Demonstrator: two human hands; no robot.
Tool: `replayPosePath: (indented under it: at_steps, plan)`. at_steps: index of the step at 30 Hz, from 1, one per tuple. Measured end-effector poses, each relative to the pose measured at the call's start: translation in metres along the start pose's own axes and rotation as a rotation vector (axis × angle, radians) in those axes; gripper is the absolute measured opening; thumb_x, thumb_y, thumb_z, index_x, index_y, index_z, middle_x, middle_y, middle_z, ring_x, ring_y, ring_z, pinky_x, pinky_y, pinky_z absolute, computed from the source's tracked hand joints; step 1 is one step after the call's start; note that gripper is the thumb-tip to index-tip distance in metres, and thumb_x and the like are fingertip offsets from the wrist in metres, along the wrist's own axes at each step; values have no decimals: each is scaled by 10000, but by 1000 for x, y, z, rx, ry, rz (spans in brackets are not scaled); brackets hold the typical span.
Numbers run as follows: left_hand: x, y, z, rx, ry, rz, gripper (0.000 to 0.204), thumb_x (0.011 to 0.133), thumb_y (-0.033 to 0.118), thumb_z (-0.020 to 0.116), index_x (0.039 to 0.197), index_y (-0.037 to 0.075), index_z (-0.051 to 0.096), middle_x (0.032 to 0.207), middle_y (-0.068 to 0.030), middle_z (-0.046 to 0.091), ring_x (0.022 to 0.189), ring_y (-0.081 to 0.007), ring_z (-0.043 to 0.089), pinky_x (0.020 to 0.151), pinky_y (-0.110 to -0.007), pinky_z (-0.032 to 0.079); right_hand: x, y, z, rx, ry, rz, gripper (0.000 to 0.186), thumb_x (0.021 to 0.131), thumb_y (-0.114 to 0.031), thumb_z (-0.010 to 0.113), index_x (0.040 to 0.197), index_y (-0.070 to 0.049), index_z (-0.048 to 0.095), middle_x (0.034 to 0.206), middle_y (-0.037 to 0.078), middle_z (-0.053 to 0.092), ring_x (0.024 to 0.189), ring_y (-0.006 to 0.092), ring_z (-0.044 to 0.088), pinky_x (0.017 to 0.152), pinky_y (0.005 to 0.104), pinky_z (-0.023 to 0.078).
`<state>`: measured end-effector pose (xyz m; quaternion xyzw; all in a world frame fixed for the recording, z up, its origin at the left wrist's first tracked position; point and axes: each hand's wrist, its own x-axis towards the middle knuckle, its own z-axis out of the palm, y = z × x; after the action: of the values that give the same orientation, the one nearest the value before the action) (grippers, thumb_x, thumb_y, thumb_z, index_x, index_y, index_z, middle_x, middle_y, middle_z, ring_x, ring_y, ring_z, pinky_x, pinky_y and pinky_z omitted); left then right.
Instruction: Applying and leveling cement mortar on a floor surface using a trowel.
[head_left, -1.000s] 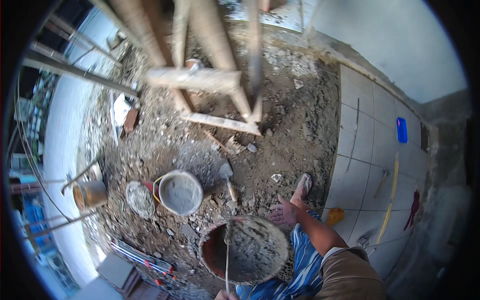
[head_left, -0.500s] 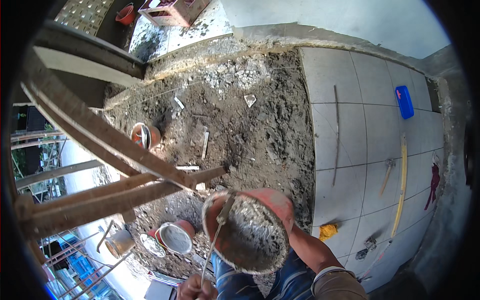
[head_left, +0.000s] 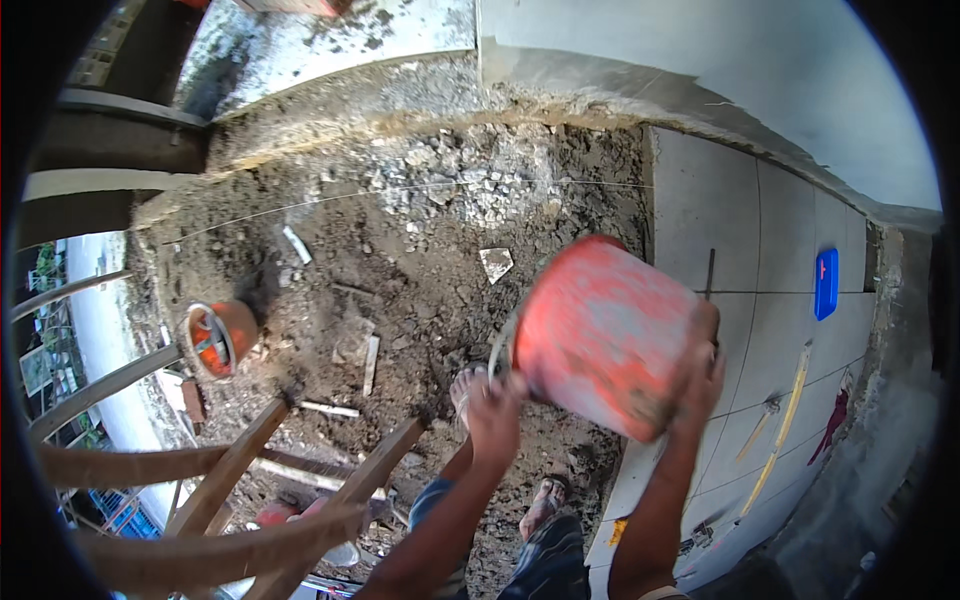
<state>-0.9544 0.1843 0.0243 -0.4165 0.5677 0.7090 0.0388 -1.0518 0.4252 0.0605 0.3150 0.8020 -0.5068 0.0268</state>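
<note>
While the left hand [head_left: 495,415] and right hand [head_left: 698,385] touch the red bucket [head_left: 605,335] at three o'clock, I can't tell if the fingers clamp. Wooden bars [head_left: 225,556] block eight, partly hiding something red [head_left: 275,514]; an orange bucket [head_left: 238,325] sits at nine.

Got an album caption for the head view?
Red bucket tilted above dirt and tiles, left hand near rim, right hand at base.

Cannot see into the red bucket [head_left: 612,345], tilted with mouth turned from view, nor make out the exact hold of the left hand [head_left: 496,415], blurred beside the rim. Cannot identify the small things inside the orange bucket [head_left: 238,330] or the reddish object [head_left: 300,5] cut off by the top edge. Lose most of a reddish shape [head_left: 275,514] behind the wooden frame [head_left: 235,465].
</note>
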Motion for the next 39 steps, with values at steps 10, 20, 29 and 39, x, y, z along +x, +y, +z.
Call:
replayPosePath:
  at_steps: [10, 20, 29, 39]
  plan:
    - [192, -131, 11, -144, 69, -659, 395, 981, 445, 635, 1179, 114, 552, 1184, -51, 631, 1024, -174, 590, 928, -430, 460, 56, 35, 188, -600, 151, -127, 1057, 624, -636, 867, 1385, -16, 477, 1271, 252, 556, 1201, 440, 536, 1024, 530, 436]
    - [106, -91, 13, -416, -4, -755, 394, 967, 497, 646, 1071, 118, 617, 970, -4, 642, 907, -133, 612, 712, -375, 508, 35, -61, 206, -654, -26, -638, 456, 763, -298, 861, 1072, -59, 626, 1217, 195, 603, 1188, 362, 536, 1025, 469, 423]
    - [129, -108, 19, -706, 118, -912, 666, 896, 707, 604, 1247, 141, 619, 1142, -46, 654, 1107, -243, 584, 1012, -417, 430, 62, -48, 192, -841, -293, -563, 911, 740, -325, 810, 1489, -35, 380, 1305, 248, 518, 1215, 404, 513, 1063, 498, 414]
    - [117, -193, 45, -956, 231, -679, 621, 901, 406, 744, 1332, 23, 511, 1301, -121, 584, 1181, -258, 566, 1011, -439, 471, 57, -18, 172, -309, -413, -202, 723, 792, -158, 844, 1397, 37, 500, 1309, 153, 602, 1161, 233, 601, 1024, 343, 483]
